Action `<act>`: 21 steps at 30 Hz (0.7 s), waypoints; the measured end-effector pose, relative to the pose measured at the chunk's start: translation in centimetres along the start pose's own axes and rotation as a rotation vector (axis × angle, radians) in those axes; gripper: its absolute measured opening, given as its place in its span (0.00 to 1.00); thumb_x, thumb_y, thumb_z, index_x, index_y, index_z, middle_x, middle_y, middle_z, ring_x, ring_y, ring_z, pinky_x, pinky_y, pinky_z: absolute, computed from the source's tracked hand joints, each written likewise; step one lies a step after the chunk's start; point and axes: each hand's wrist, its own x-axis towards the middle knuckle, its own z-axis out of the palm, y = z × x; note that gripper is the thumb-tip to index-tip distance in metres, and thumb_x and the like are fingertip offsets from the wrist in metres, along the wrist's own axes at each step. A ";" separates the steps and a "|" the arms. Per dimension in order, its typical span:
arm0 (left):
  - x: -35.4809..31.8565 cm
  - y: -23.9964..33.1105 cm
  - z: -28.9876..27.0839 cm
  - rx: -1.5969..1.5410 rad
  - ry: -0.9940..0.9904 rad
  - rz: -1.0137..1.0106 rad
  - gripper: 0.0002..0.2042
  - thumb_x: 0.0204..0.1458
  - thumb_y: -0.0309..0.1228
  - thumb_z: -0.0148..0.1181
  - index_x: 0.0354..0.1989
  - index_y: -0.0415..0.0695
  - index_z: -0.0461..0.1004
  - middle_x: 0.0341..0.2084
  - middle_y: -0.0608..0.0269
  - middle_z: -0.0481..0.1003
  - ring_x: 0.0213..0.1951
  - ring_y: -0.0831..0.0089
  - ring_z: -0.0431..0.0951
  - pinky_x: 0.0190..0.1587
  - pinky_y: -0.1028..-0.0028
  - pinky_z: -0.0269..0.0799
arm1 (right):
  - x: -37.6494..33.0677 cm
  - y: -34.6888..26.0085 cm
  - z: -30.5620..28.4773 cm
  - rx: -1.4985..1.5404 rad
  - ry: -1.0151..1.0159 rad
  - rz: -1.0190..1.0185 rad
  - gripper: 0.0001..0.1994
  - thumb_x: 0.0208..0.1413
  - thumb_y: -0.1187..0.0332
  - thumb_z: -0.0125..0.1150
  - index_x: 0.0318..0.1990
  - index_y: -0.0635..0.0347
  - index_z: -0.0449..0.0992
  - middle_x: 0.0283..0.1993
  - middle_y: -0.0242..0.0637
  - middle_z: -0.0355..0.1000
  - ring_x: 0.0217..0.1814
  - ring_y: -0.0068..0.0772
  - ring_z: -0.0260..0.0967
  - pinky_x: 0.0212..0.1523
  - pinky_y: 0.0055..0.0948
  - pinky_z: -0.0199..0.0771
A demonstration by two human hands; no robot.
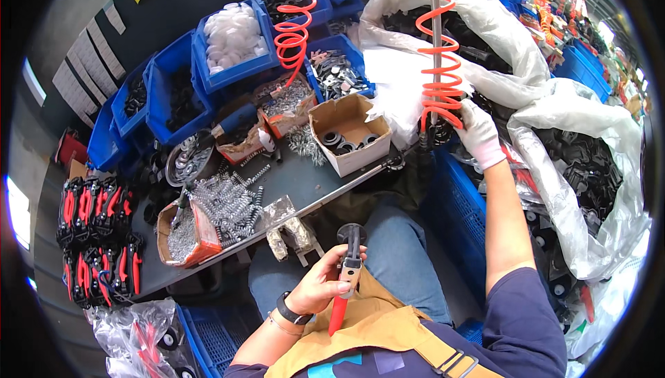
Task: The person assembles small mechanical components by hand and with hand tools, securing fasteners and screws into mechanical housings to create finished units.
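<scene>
Above my lap, my left hand (324, 282) is closed round a red-handled tool (351, 270). The tool has a black upper part, a round dark disc at its top and a metal plate, and its red handle points down. To the right, my right hand (479, 132) wears a white glove and is stretched out beside the orange coiled hose (438, 94). Its fingertips are partly hidden near the hose and dark parts, so I cannot tell what it grips. Behind that hand lies a clear plastic bag (530, 49) with black parts.
Blue bins (239, 66) line the table's back. An open cardboard box (350, 160) holds black rings. Loose springs (228, 201) lie beside a box of small metal parts (181, 239). Several red-and-black tools (97, 205) are stacked left. Another plastic bag (547, 128) stands right.
</scene>
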 end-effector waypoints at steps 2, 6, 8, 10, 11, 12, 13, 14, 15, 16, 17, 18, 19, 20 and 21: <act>-0.3 0.0 -0.3 0.013 0.002 0.014 0.35 0.42 0.32 0.68 0.62 0.45 0.60 0.53 0.57 0.65 0.38 0.71 0.70 0.37 0.74 0.67 | 0.4 0.8 -0.6 0.167 0.005 0.017 0.18 0.49 0.74 0.61 0.49 0.60 0.69 0.44 0.45 0.71 0.43 0.50 0.72 0.43 0.41 0.74; -0.4 -0.4 -0.1 -0.033 -0.007 -0.007 0.35 0.42 0.30 0.68 0.62 0.45 0.60 0.54 0.59 0.65 0.39 0.72 0.71 0.37 0.74 0.68 | 3.1 0.3 -1.0 -0.083 0.064 0.240 0.18 0.51 0.64 0.61 0.49 0.58 0.74 0.51 0.50 0.69 0.51 0.51 0.70 0.52 0.42 0.70; -0.4 -0.4 0.2 -0.072 -0.010 -0.020 0.35 0.42 0.30 0.68 0.62 0.45 0.60 0.54 0.59 0.65 0.40 0.72 0.71 0.38 0.74 0.68 | 3.3 0.8 -0.8 -0.143 0.028 0.223 0.19 0.50 0.63 0.62 0.50 0.58 0.74 0.52 0.50 0.69 0.51 0.52 0.70 0.52 0.43 0.70; -0.5 -0.3 0.4 0.015 -0.007 0.002 0.35 0.42 0.29 0.68 0.62 0.45 0.60 0.55 0.59 0.65 0.40 0.72 0.71 0.39 0.74 0.68 | 4.4 0.5 -0.9 -0.186 -0.010 0.194 0.21 0.48 0.62 0.64 0.51 0.57 0.74 0.52 0.51 0.68 0.51 0.53 0.70 0.53 0.43 0.70; -0.6 -0.4 0.1 0.030 -0.030 0.001 0.35 0.42 0.28 0.69 0.62 0.44 0.60 0.55 0.60 0.65 0.40 0.72 0.71 0.40 0.73 0.68 | 5.0 0.5 -1.5 -0.163 -0.105 0.206 0.22 0.47 0.63 0.65 0.52 0.57 0.72 0.53 0.51 0.68 0.53 0.53 0.69 0.53 0.42 0.70; -0.7 -0.3 0.1 0.029 -0.031 0.003 0.35 0.42 0.28 0.69 0.62 0.44 0.60 0.55 0.60 0.65 0.40 0.72 0.71 0.40 0.73 0.68 | 5.5 0.5 -2.0 -0.144 -0.199 0.221 0.24 0.46 0.64 0.65 0.53 0.57 0.71 0.54 0.50 0.68 0.55 0.52 0.68 0.53 0.41 0.70; -0.7 -0.3 0.0 0.020 -0.033 0.004 0.35 0.42 0.28 0.69 0.62 0.44 0.60 0.55 0.60 0.65 0.40 0.72 0.71 0.40 0.73 0.68 | 5.6 1.4 -1.7 -0.137 -0.138 0.098 0.23 0.45 0.63 0.67 0.51 0.56 0.72 0.51 0.48 0.70 0.52 0.50 0.70 0.51 0.40 0.71; -0.7 -0.4 0.0 0.011 -0.036 0.005 0.35 0.42 0.28 0.69 0.62 0.44 0.60 0.55 0.60 0.65 0.40 0.72 0.71 0.41 0.73 0.68 | 5.5 1.8 -1.9 -0.139 -0.140 0.099 0.23 0.45 0.63 0.67 0.51 0.56 0.72 0.51 0.48 0.70 0.52 0.50 0.70 0.51 0.40 0.71; -0.9 -0.4 -0.1 0.014 -0.030 0.011 0.35 0.42 0.28 0.69 0.62 0.44 0.60 0.55 0.60 0.65 0.40 0.72 0.71 0.41 0.73 0.68 | 5.9 1.5 -2.3 -0.198 -0.167 0.028 0.22 0.46 0.63 0.66 0.50 0.56 0.72 0.48 0.47 0.71 0.50 0.49 0.71 0.49 0.40 0.72; -1.0 -0.5 -0.3 0.019 -0.029 0.018 0.35 0.43 0.28 0.69 0.62 0.44 0.60 0.55 0.60 0.65 0.40 0.72 0.71 0.41 0.73 0.68 | 6.3 1.3 -2.6 -0.257 -0.194 -0.042 0.20 0.46 0.64 0.66 0.49 0.56 0.72 0.45 0.45 0.73 0.47 0.48 0.72 0.47 0.39 0.73; -1.1 -0.5 -0.4 0.025 -0.028 0.024 0.35 0.43 0.28 0.68 0.62 0.44 0.60 0.55 0.59 0.65 0.40 0.72 0.71 0.41 0.73 0.68 | 6.4 1.2 -2.7 -0.367 -0.126 -0.149 0.18 0.48 0.65 0.63 0.48 0.55 0.72 0.41 0.44 0.73 0.43 0.45 0.73 0.43 0.39 0.74; -1.1 -0.4 -0.5 0.025 -0.025 0.025 0.35 0.43 0.28 0.68 0.62 0.44 0.60 0.55 0.59 0.65 0.40 0.72 0.71 0.41 0.73 0.68 | 6.5 1.5 -2.9 -0.364 -0.126 -0.150 0.18 0.48 0.65 0.63 0.48 0.55 0.72 0.41 0.44 0.73 0.43 0.45 0.73 0.43 0.39 0.74; -1.1 -0.3 -0.6 0.027 -0.025 0.017 0.35 0.43 0.28 0.68 0.62 0.44 0.60 0.55 0.59 0.65 0.40 0.72 0.71 0.41 0.73 0.68 | 6.7 1.7 -3.2 -0.418 -0.134 -0.235 0.14 0.51 0.65 0.59 0.46 0.55 0.73 0.38 0.42 0.74 0.40 0.43 0.74 0.41 0.37 0.74; -1.1 -0.1 -0.7 0.028 -0.025 0.010 0.35 0.43 0.28 0.68 0.62 0.44 0.60 0.55 0.59 0.64 0.40 0.73 0.70 0.42 0.73 0.68 | 6.9 1.8 -3.5 -0.473 -0.143 -0.320 0.11 0.54 0.64 0.56 0.44 0.55 0.75 0.34 0.40 0.74 0.36 0.40 0.74 0.39 0.35 0.75; -1.0 -0.1 -0.8 0.026 -0.022 0.010 0.35 0.43 0.28 0.68 0.62 0.44 0.60 0.55 0.59 0.64 0.40 0.73 0.70 0.42 0.73 0.68 | 7.3 1.6 -4.0 -0.506 -0.190 -0.348 0.09 0.56 0.67 0.51 0.42 0.55 0.75 0.32 0.40 0.75 0.35 0.40 0.75 0.37 0.34 0.75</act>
